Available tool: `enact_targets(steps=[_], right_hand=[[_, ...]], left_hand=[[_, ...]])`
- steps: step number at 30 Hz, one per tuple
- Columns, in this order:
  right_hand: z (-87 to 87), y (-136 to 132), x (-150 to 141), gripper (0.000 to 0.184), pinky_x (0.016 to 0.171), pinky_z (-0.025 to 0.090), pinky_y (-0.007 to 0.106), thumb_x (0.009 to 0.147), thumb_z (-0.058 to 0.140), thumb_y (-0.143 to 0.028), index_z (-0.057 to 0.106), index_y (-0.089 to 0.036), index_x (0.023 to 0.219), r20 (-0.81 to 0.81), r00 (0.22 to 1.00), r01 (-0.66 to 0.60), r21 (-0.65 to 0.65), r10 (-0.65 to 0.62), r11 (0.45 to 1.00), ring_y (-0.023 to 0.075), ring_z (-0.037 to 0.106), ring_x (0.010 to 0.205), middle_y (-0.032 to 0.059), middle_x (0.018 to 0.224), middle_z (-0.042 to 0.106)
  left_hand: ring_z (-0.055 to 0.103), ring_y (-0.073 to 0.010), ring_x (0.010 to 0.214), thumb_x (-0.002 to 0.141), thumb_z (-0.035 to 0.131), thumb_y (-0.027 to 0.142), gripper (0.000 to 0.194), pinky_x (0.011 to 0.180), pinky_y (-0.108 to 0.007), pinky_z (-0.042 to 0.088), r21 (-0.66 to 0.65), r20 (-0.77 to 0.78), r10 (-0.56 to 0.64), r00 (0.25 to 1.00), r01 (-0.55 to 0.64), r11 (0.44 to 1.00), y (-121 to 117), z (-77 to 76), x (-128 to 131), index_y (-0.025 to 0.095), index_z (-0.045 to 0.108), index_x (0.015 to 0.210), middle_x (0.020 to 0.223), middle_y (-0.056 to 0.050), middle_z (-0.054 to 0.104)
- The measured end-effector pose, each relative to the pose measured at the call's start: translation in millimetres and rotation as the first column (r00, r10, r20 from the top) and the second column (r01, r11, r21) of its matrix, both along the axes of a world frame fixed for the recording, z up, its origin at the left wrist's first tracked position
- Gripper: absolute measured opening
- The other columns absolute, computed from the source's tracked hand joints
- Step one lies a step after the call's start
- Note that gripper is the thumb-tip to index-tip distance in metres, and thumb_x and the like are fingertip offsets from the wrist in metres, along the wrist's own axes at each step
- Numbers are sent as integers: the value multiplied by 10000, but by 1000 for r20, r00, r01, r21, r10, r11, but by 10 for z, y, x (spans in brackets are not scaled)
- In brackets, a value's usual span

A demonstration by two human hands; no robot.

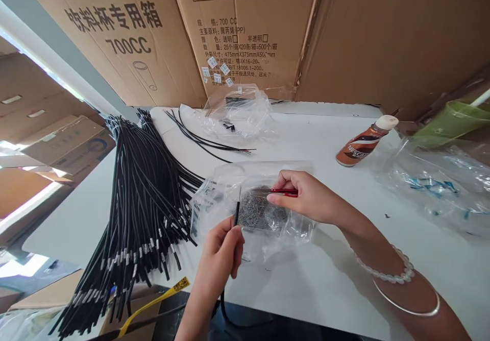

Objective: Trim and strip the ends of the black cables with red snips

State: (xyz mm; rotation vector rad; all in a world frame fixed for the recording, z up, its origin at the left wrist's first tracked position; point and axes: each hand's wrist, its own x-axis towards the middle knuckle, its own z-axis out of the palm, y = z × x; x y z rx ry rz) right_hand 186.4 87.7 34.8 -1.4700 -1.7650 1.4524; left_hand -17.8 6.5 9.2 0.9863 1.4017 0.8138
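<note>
My left hand [222, 249] is closed around a black cable [237, 211] held upright, with a pale, thin bare end at its top. A loop of black cable hangs below that hand. In my right hand [306, 194] is a pair of red-handled snips [288, 192], their blades pointing left towards the cable's bare end. A small gap seems to lie between blade tips and cable; whether the blades are closed I cannot make out. Beneath both hands lies a clear plastic bag [298, 233] with a tangled heap of fine wire scraps [254, 211].
A big bundle of black cables [133, 188] spreads over the table's left side. Behind stand cardboard boxes [245, 4] and another clear bag [245, 106] with small black pieces. At right are a tilted-looking Nescafé bottle [360, 146] and plastic wrapping [440, 183].
</note>
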Motion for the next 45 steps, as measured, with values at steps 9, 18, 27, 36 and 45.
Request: enact_targets(steps=[9,18,27,36,45], right_hand=[[38,-5,28,289,597,366,250,816,686,-424,525,-184,804,-97,995,19,-23,-21,1000,113,509,653,-6,740,628],[84,-28,69,319,534,327,228,814,698,-445,537,-172,787,-147,989,17,-3,-17,1000,88,453,589,-4,693,593],[81,-70,74,366,561,334,240,768,725,-492,551,-170,778,-187,982,22,13,-19,1000,112,484,636,26,713,614],[153,-126,90,328,547,326,222,804,698,-460,551,-168,798,-154,988,-21,33,26,999,88,444,591,-9,666,566],[78,-78,129,320,561,356,232,829,684,-469,535,-186,834,-62,998,-33,1,33,999,104,490,618,-17,687,577]], left_hand=[[34,-27,266,875,535,449,374,278,-139,137,-126,630,77,773,4,992,63,159,-88,203,455,604,352,124,133],[67,-32,324,860,595,292,347,308,-169,138,-124,629,276,727,-257,959,-245,795,-618,201,525,533,376,93,67],[69,-31,330,917,475,355,350,335,-144,165,-55,285,18,958,-2,999,-284,1181,-757,214,493,598,386,101,149],[349,-114,538,890,512,482,414,510,-265,251,232,-169,27,985,13,973,-362,376,-182,195,504,593,552,24,422],[268,-113,483,937,365,451,424,467,-258,205,77,22,46,999,-48,996,-83,-111,232,216,380,584,504,49,317]])
